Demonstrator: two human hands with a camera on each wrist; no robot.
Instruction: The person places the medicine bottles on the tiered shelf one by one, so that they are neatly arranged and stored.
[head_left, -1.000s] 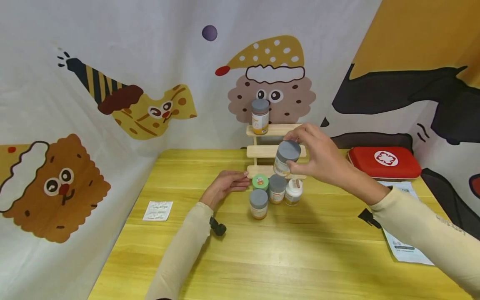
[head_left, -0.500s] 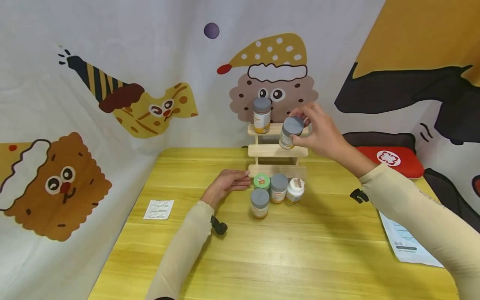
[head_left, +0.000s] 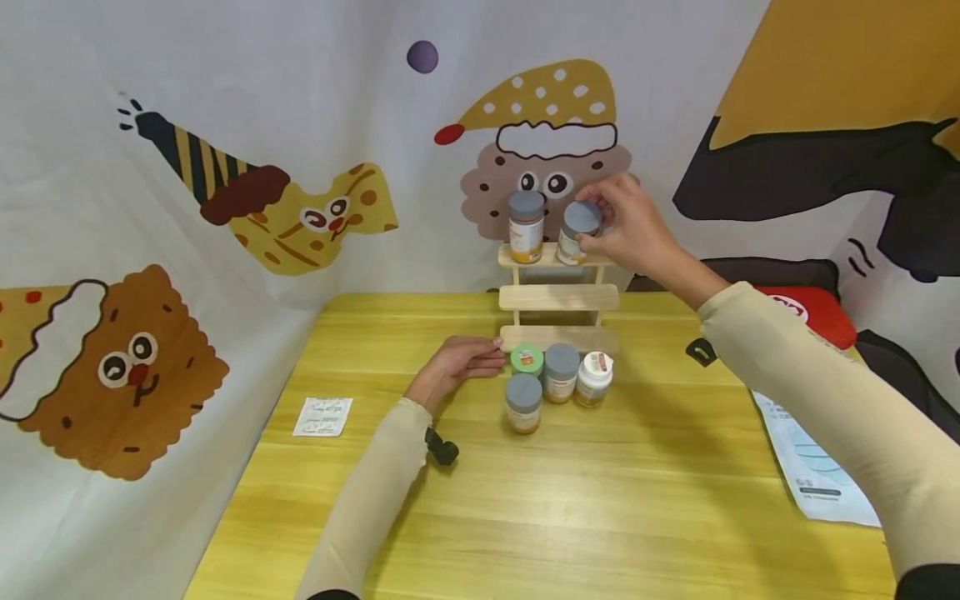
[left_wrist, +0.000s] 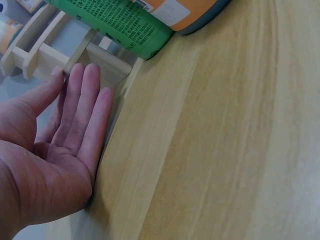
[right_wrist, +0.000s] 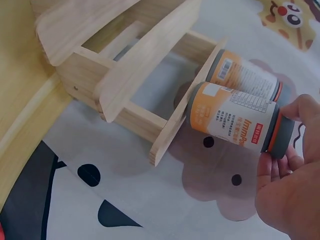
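My right hand (head_left: 632, 223) holds a grey-lidded supplement jar (head_left: 573, 242) by its lid, thumb and fingers around it. In the right wrist view, this orange-and-white jar (right_wrist: 232, 120) has its base at the top tier of a small wooden display stand (right_wrist: 150, 55), beside another grey-lidded jar (right_wrist: 245, 72). My left hand (head_left: 459, 367) is at the left end of the stand's lowest tier (head_left: 558, 337); thumb and index finger pinch its edge, other fingers extended. In front stand a green-lidded bottle (head_left: 527, 359), two grey-lidded jars (head_left: 523, 408) and a white bottle (head_left: 595, 382).
A blister pack (head_left: 322, 417) lies on the left of the wooden table (head_left: 570, 517). On the right are a red first-aid case (head_left: 825, 312) and a pale packet (head_left: 817, 471), partly behind the right sleeve. A cartoon-printed cloth (head_left: 300, 100) hangs behind.
My right hand has raised the jar from in front of the lower tiers to the top tier, beside the other jar. My left hand stays at the stand's lower left end.
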